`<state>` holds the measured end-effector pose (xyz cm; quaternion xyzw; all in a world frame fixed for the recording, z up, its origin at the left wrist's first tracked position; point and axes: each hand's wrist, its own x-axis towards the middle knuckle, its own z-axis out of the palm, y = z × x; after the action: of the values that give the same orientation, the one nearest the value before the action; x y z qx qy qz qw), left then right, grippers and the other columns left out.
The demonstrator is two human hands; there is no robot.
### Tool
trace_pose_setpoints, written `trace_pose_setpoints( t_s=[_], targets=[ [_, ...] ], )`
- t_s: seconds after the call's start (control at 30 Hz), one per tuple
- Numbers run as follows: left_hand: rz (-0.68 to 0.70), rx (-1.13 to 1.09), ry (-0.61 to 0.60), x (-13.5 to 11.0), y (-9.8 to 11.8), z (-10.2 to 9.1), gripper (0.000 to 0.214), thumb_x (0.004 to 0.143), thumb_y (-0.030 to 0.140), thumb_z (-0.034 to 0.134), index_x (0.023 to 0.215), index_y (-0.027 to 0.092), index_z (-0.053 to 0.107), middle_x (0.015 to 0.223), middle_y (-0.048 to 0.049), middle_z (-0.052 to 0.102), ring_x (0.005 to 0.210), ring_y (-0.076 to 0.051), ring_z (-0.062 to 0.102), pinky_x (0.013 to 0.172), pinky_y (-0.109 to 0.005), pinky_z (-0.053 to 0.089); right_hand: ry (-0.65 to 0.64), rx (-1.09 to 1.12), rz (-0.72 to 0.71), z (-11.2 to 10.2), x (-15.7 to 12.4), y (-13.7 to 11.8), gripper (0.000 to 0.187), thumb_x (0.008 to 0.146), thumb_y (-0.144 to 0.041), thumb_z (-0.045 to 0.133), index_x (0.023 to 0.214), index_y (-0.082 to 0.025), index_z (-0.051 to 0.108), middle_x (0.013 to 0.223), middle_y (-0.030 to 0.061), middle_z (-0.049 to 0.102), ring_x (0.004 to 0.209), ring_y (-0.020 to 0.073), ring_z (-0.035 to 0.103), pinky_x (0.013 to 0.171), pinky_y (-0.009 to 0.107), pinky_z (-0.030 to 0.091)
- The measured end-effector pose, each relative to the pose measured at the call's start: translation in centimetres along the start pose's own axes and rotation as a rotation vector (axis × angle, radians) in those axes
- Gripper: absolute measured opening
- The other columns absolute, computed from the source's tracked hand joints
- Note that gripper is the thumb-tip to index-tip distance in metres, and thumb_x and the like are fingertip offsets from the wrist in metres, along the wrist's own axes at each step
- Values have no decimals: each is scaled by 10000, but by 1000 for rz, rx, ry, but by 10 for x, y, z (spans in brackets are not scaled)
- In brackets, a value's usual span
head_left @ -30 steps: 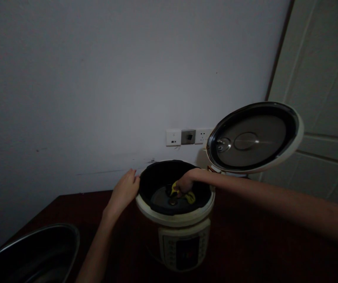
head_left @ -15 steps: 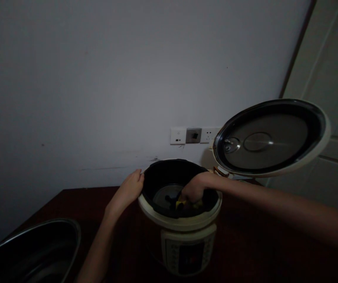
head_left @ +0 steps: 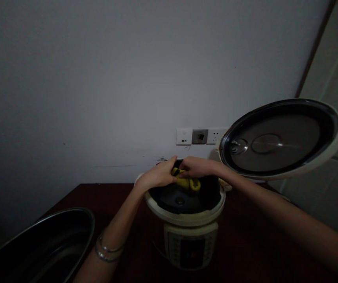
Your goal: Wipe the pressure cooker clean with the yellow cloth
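A pressure cooker [head_left: 191, 245] with a pale rim and a front control panel stands on the dark red table. Its lid [head_left: 283, 137] is hinged open to the right, and a small round button [head_left: 180, 200] shows at the bottom of its dark interior. Over the cooker's opening, my right hand [head_left: 198, 167] grips a yellow cloth [head_left: 188, 183] that has a dark patch. My left hand [head_left: 158, 175], with bangles on the wrist, reaches over the left rim beside the cloth. Its thumb is raised apart from the fingers; whether the fingertips touch the cloth is unclear.
A large dark pot or bowl [head_left: 90, 224] with a shiny rim sits at the lower left. Behind the cooker, wall sockets [head_left: 200, 136] are set in a grey wall. A door-like panel [head_left: 334, 78] stands at the far right.
My left hand has left the cooker's left rim and come over the opening, beside the cloth. My right hand has lifted the yellow cloth from deep inside toward the back rim.
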<state>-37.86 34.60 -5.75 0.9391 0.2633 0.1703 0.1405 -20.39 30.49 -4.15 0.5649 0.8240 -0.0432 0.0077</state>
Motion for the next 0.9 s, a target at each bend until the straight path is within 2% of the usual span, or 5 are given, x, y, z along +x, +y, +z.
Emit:
trace_pose_setpoints(
  t_s=[0.17, 0.33, 0.43, 0.6, 0.9],
  targets=[
    [-57, 208, -296, 41, 10, 7, 451, 628, 161, 690, 1075, 120, 644, 992, -75, 709, 883, -209, 642, 719, -249, 481, 69, 2, -39, 11, -3, 3, 199, 812, -277, 603, 850, -105, 697, 750, 53, 672, 620, 130, 539, 539, 222, 351],
    [51, 286, -401, 59, 8, 10, 300, 645, 168, 672, 942, 136, 704, 870, -23, 713, 790, -167, 629, 650, -212, 456, 234, -30, 72, 19, -33, -10, 210, 860, -238, 530, 922, -129, 699, 867, 100, 715, 766, 189, 653, 643, 241, 459],
    [58, 424, -314, 58, 6, 5, 227, 699, 211, 610, 887, 129, 706, 815, -65, 710, 744, -183, 639, 617, -234, 459, 493, -129, 162, 35, -65, -28, 314, 929, -233, 391, 996, -135, 681, 895, 117, 719, 767, 205, 685, 673, 290, 522],
    [148, 649, -74, 57, 2, 8, 274, 779, 251, 515, 930, 96, 684, 893, -177, 699, 824, -268, 663, 685, -319, 490, 890, -416, -67, 83, -104, -49, 356, 903, -120, 348, 1064, -95, 665, 1144, 159, 664, 1045, 231, 645, 831, 332, 569],
    [427, 432, -610, 72, -23, 69, 366, 703, 171, 627, 1062, 98, 618, 1023, -148, 681, 821, -234, 650, 643, -285, 499, 878, -324, -166, 120, -124, -34, 514, 859, -169, 487, 1372, -184, 462, 1283, 67, 592, 1183, 206, 555, 971, 279, 504]
  ],
)
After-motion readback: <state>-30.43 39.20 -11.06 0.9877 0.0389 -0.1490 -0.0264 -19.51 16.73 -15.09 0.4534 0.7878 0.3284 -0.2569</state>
